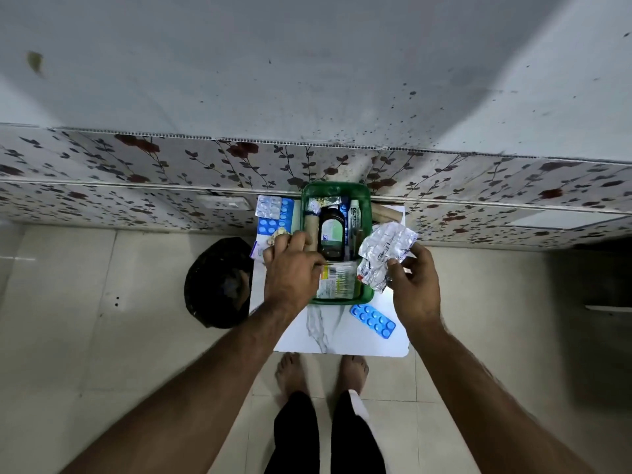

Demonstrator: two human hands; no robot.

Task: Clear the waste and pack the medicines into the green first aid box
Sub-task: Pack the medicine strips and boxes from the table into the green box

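the green first aid box sat at the far middle of the small white desk, already holding a dark syrup bottle, a white tube and a printed packet at its near end. the right hand pinched a crumpled silver blister strip between thumb and fingertips, holding it just above the box's right rim. the left hand was curled over the box's near left edge; whether it gripped anything under the fingers could not be told.

blue blister strips lay left of the box, another blue strip lay near on the desk, and a cardboard roll lay to the right. a black bin stood on the floor, left of the desk.

the silver strip looked spent, so it was probably waste; the risk was that it would drop into the box among the medicines, since it hung right over the rim and the bin was on the opposite side. carrying it across could also knock the blue strips off the desk's left edge.
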